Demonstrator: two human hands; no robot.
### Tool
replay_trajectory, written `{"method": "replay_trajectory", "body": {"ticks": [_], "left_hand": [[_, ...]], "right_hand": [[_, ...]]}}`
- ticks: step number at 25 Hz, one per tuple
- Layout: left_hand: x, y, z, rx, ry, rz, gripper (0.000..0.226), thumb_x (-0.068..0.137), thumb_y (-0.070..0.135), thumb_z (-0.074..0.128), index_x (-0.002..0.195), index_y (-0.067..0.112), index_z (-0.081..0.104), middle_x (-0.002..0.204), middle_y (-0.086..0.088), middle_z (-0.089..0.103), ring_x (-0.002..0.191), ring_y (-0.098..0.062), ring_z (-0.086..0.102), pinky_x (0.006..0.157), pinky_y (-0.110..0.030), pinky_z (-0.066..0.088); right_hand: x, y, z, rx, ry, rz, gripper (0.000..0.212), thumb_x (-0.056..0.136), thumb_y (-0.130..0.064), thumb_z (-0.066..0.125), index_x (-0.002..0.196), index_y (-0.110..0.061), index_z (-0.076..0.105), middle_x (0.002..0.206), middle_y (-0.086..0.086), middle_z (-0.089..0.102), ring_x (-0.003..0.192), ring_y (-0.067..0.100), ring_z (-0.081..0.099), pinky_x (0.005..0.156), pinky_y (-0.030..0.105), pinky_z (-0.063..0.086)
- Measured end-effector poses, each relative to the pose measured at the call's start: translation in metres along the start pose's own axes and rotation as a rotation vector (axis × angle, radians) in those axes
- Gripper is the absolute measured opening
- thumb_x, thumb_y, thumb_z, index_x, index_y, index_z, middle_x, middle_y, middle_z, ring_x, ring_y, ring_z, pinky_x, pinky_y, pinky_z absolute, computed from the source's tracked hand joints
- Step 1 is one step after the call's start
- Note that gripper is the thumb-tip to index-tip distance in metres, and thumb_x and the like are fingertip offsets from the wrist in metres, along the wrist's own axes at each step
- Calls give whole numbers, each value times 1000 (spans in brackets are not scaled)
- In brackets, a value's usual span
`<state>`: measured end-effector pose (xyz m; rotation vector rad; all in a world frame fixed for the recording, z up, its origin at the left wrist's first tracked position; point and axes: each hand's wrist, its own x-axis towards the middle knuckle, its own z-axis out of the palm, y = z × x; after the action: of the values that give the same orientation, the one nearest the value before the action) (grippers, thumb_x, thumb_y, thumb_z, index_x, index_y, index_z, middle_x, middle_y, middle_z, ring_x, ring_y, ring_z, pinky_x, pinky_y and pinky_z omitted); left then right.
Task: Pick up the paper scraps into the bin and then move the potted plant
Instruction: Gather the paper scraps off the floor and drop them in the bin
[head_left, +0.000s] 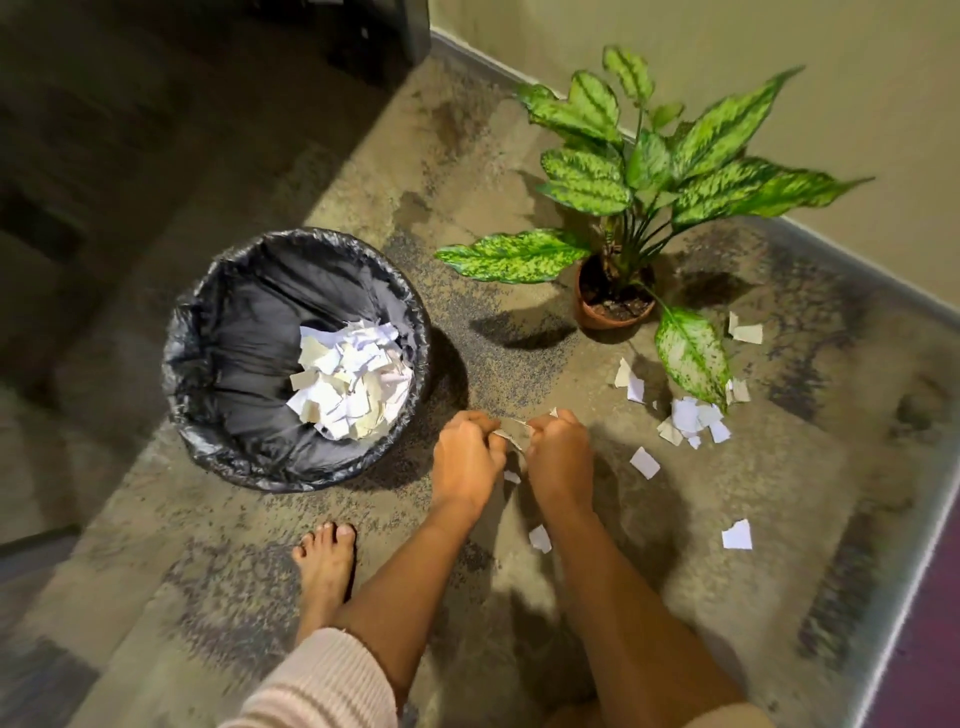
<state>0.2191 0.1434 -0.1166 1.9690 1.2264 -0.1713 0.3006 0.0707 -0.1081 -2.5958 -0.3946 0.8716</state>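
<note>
A round bin (218, 415) lined with a black bag stands on the carpet at the left, with a heap of white paper scraps (350, 382) inside. My left hand (465, 457) and my right hand (558, 457) are low over the carpet just right of the bin, both with curled fingers gripping paper scraps between them. Loose scraps (691, 421) lie on the carpet under a drooping leaf, and single scraps (736, 535) lie nearer me. The potted plant (613, 312), in a terracotta pot with green speckled leaves, stands beyond the scraps near the wall.
A bare foot (324, 571) rests on the patterned carpet (519, 182) below the bin. A beige wall (779, 52) runs behind the plant. Dark furniture (104, 130) fills the upper left. The carpet's edge (914, 571) runs along the right.
</note>
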Motion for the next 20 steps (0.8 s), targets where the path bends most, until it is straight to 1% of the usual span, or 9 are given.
{"method": "replay_trajectory", "body": {"ticks": [1, 3, 6, 7, 9, 12, 16, 18, 20], "left_hand": [[-4, 11, -14, -15, -7, 6, 27, 88, 15, 57, 108, 15, 74, 121, -1, 65, 109, -16, 60, 99, -29, 46], [-16, 29, -41, -50, -39, 37, 26, 87, 20, 56, 105, 18, 75, 118, 0, 64, 107, -17, 59, 93, -31, 48], [-28, 49, -80, -67, -56, 100, 26, 89, 29, 54, 101, 19, 74, 116, 0, 63, 104, -18, 59, 88, -33, 49], [-30, 52, -94, -65, -46, 101, 27, 90, 29, 53, 103, 18, 74, 117, -1, 62, 105, -19, 59, 88, -33, 49], [-30, 56, -125, -56, -28, 108, 29, 92, 28, 52, 107, 16, 73, 121, -3, 62, 108, -21, 58, 89, -33, 48], [-22, 47, -169, -6, 36, 141, 27, 91, 21, 52, 105, 13, 74, 121, -3, 61, 112, -20, 55, 89, -30, 46], [0, 12, -218, 64, 119, 128, 21, 91, 19, 51, 93, 11, 71, 114, -2, 58, 110, -21, 52, 77, -30, 44], [10, -10, -232, 120, 112, 115, 22, 93, 21, 52, 100, 11, 70, 121, -2, 55, 117, -20, 48, 78, -34, 46], [17, -30, -239, 163, 91, 109, 26, 93, 22, 54, 113, 13, 67, 130, -1, 51, 124, -20, 43, 84, -36, 48]], "right_hand": [[-6, -14, -9, 19, 10, -7, 27, 89, -1, 51, 110, -4, 67, 114, 14, 61, 99, 28, 60, 86, 33, 50], [-20, -45, -28, 103, 23, 14, 25, 86, -5, 54, 108, -1, 66, 117, 16, 61, 101, 32, 62, 86, 37, 51], [-37, -82, -51, 123, 41, 13, 24, 88, -8, 56, 108, -2, 67, 127, 15, 58, 105, 31, 61, 81, 31, 47], [-41, -95, -57, 100, 36, -9, 23, 88, -7, 56, 108, -2, 67, 126, 16, 58, 106, 31, 60, 81, 30, 46], [-50, -122, -66, 71, 39, -89, 20, 86, -6, 57, 102, -4, 67, 116, 16, 60, 101, 32, 60, 78, 30, 44], [-56, -168, -66, -4, 18, -80, 19, 90, -13, 55, 103, -11, 68, 118, 9, 58, 96, 29, 60, 79, 32, 46], [-61, -220, -36, -27, -13, -170, 26, 92, -14, 53, 113, -11, 67, 120, 12, 57, 99, 31, 61, 83, 36, 48], [-60, -237, -15, -45, -50, -203, 29, 91, -13, 53, 117, -14, 65, 122, 12, 55, 101, 32, 61, 82, 35, 48], [-57, -247, 2, -43, -94, -218, 32, 90, -14, 55, 120, -20, 63, 125, 11, 50, 102, 33, 61, 83, 36, 49]]}}
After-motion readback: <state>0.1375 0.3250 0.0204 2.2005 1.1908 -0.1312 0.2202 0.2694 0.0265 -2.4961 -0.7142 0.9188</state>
